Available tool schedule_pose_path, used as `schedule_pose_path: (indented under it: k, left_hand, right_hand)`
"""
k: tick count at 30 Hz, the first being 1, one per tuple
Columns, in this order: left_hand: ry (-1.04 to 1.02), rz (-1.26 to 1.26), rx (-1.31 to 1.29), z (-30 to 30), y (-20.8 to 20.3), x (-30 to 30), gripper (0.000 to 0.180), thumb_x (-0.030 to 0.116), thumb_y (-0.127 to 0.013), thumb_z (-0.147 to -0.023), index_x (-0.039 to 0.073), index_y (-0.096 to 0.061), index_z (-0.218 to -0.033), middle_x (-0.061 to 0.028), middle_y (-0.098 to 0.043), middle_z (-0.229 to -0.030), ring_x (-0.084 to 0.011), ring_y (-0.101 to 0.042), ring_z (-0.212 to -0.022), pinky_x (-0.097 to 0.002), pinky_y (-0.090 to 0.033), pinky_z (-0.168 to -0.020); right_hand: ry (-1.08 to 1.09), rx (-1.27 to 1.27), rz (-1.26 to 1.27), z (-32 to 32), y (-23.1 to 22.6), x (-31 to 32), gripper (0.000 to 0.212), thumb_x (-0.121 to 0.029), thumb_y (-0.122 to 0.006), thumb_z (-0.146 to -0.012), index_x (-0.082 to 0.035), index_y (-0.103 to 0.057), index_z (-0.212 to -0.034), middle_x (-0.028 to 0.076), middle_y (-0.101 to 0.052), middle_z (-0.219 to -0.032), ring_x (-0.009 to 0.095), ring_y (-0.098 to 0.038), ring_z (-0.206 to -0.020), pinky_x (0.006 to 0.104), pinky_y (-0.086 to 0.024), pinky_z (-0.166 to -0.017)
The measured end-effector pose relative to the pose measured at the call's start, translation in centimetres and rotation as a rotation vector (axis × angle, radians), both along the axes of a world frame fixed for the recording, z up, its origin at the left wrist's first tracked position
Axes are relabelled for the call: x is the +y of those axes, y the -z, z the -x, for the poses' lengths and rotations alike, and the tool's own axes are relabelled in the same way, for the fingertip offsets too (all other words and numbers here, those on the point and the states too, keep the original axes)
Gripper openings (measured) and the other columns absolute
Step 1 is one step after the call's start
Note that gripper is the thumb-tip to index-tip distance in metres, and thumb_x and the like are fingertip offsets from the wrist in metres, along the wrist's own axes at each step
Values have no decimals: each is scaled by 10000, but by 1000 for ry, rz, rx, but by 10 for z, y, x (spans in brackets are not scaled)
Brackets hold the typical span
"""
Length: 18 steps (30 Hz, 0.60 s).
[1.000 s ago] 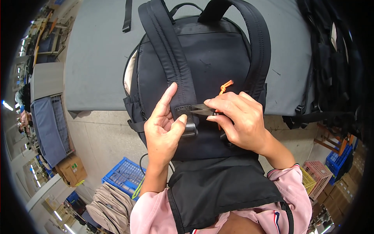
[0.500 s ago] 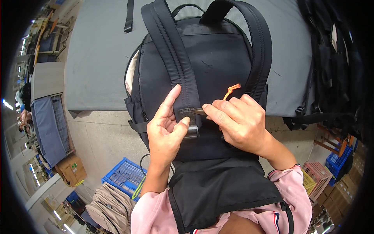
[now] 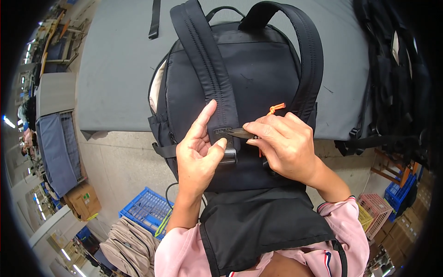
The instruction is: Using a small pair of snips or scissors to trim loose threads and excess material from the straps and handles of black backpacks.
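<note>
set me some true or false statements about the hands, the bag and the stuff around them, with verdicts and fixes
1. The right hand holds a pointed metal tool. True.
2. Both hands hold tools. False: the left hand has its thumb on the end of the left shoulder strap.
3. A knotted orange cord shows just above the right hand. True.
4. The person wears green sleeves. False: the visible sleeve fabric is pink.
5. The dark backpack lies partly over the grey table. True.
6. The tool's tip is well away from both straps. False: it is at the lower end of the left shoulder strap.
</note>
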<state>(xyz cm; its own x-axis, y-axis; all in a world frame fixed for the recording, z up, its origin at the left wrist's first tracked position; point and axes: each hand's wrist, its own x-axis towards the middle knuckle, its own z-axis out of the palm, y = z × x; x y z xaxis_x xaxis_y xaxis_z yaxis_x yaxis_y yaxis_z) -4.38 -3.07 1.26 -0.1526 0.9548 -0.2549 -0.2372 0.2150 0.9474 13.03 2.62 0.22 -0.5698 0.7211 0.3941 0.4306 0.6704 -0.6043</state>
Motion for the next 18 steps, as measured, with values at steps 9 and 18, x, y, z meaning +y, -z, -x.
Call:
schedule_pose_path:
  k: [9, 18]
  left_hand:
    - [25, 6, -22, 1, 0, -1, 612, -124, -503, -798, -62, -338, -1384, -125, -523, -1237, -114, -552, -1037, -223, -434, -882]
    - [7, 6, -8, -3, -2, 0, 612, -127, -503, -798, -59, -340, -1384, -114, -537, -1212, -110, -556, -1023, -221, -433, -881]
  right_hand:
    - [50, 88, -80, 4, 13, 3, 245, -90, -711, -696, -60, -629, -925, 23, -589, -766, 170, -557, -592, 297, -406, -555]
    - [16, -15, -87, -1, 2, -2, 255, -90, -697, -690, -55, -635, -935, 21, -588, -763, 165, -551, -586, 293, -400, -545]
